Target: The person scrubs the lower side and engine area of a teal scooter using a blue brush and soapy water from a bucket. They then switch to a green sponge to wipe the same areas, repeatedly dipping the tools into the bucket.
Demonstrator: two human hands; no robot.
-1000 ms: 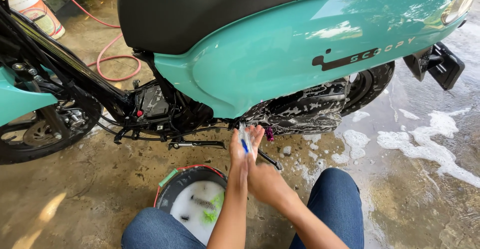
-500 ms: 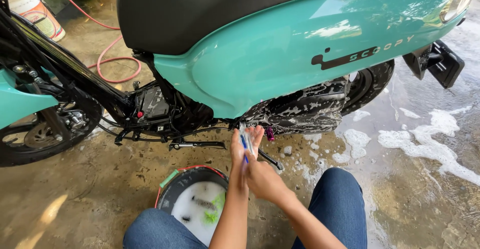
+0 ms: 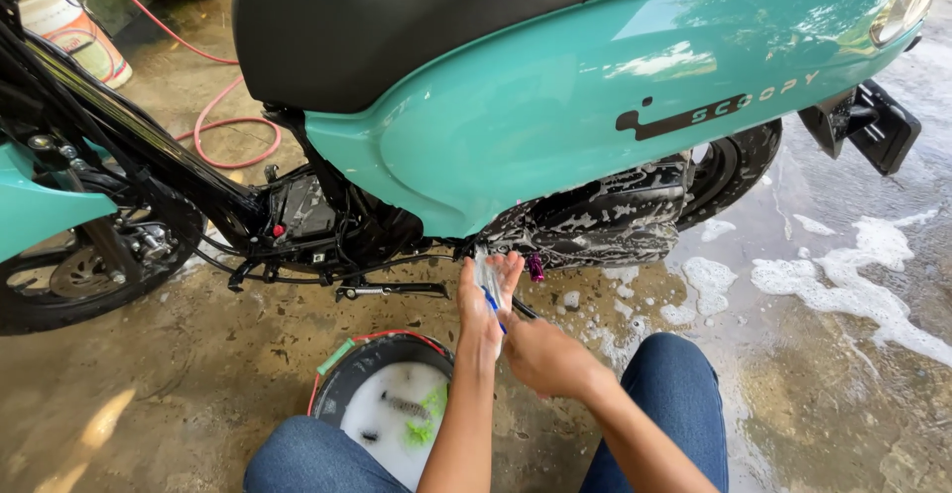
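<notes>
I crouch beside a teal scooter with a black seat. My left hand is raised with fingers up and palm open, just below the soapy black engine casing. My right hand is closed on the blue handle of a small brush. The brush head lies against my left palm. Between my knees, a black basin with a red rim holds foamy water, a green sponge and a dark object.
A red hose loops on the wet concrete behind the scooter. A white bucket stands at the far left. Soap foam spreads over the floor at right. The side stand and rear wheel are close by.
Both hands stay together under the engine casing. The brush shifts only slightly against the left palm. The view has barely moved.
</notes>
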